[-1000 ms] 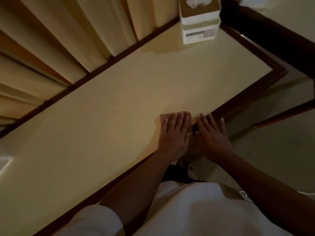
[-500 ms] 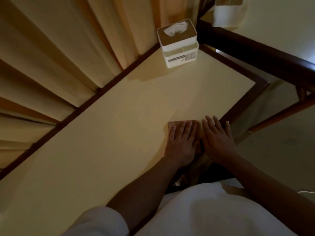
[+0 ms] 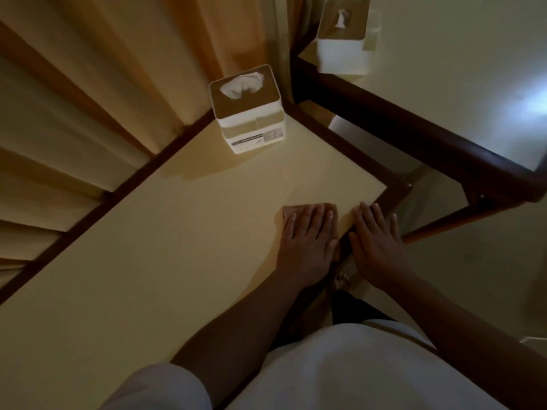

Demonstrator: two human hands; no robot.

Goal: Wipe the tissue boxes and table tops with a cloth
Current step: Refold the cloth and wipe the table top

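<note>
A cream table top [image 3: 183, 232] with a dark wooden rim fills the middle of the view. My left hand [image 3: 307, 244] lies flat, fingers straight, pressing a folded tan cloth [image 3: 296, 209] onto the table near its right edge; only the cloth's far edge shows past my fingertips. My right hand [image 3: 376, 241] rests flat beside it over the table's rim, holding nothing. A white tissue box [image 3: 248, 109] with a tissue sticking out stands at the table's far corner. A second tissue box [image 3: 342, 37] stands on the neighbouring table [image 3: 458, 69].
Pleated beige curtains [image 3: 88, 99] hang along the table's far left side. A narrow gap with floor [image 3: 488, 261] separates the two tables. My bare foot [image 3: 342, 282] shows below the table edge.
My view has shifted right, so the tissue box sits closer and the second table and box have come into sight. Both hands, with the cloth, have slid along the table towards its right corner.
</note>
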